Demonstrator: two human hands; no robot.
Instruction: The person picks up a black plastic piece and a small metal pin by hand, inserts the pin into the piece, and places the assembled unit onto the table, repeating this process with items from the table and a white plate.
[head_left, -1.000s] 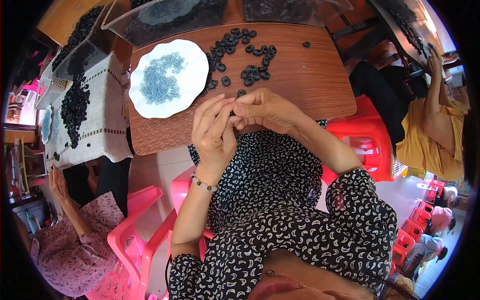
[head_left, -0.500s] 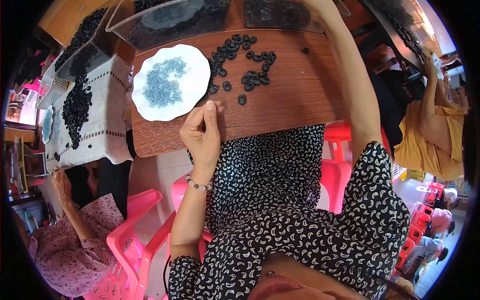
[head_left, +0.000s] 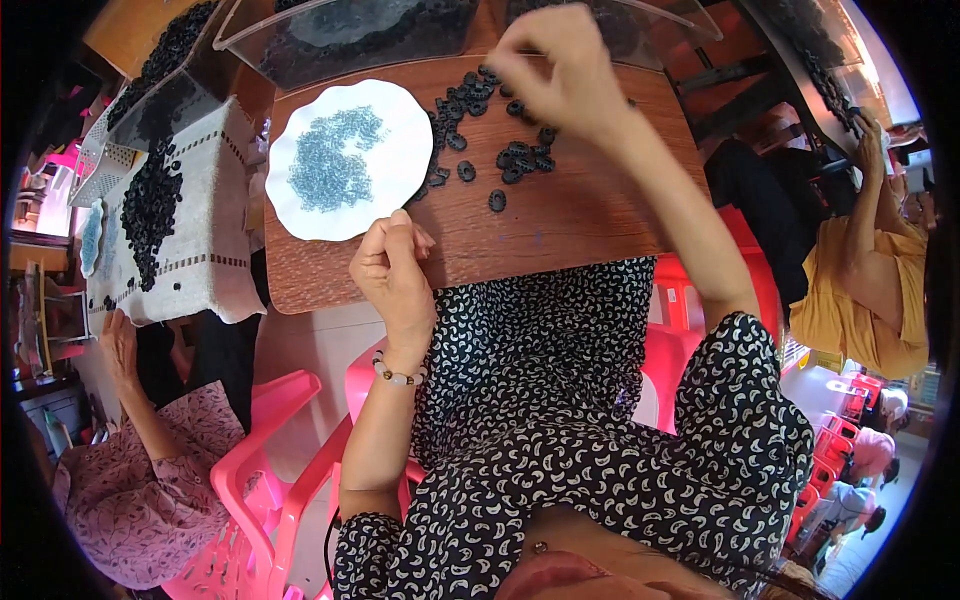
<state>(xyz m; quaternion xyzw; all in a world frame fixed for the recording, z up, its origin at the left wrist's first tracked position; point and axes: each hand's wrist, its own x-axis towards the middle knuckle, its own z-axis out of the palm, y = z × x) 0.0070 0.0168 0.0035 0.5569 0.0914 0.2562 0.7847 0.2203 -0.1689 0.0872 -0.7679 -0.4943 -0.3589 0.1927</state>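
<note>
My left hand (head_left: 396, 270) is at the front of the brown wooden table (head_left: 590, 215), just below the scalloped white plate (head_left: 402, 150). Its thumb and fingers are pinched together; what they hold, if anything, is hidden. Tiny bluish-grey pieces (head_left: 330, 175) lie spread in the plate, too small to make out. My right hand (head_left: 562, 75) hovers over the far part of the table, bent and smeared by motion, so its fingers do not read clearly. Below it, small black ring-like parts (head_left: 525, 160) lie in loose groups, with a single ring (head_left: 497, 201) nearer to me.
Clear bins (head_left: 370, 35) holding black parts stand along the table's far edge. To the left, a cloth-covered table (head_left: 215, 200) bears a heap of black parts (head_left: 150, 205), with a co-worker's hand (head_left: 118, 345) beside it. Another person in yellow (head_left: 865, 270) works at right. Pink chairs (head_left: 270, 430) stand around.
My right hand has come back from the bin at the far right to above the black parts, moving left and nearer. My left hand stays pinched beside the plate, shifted slightly.
</note>
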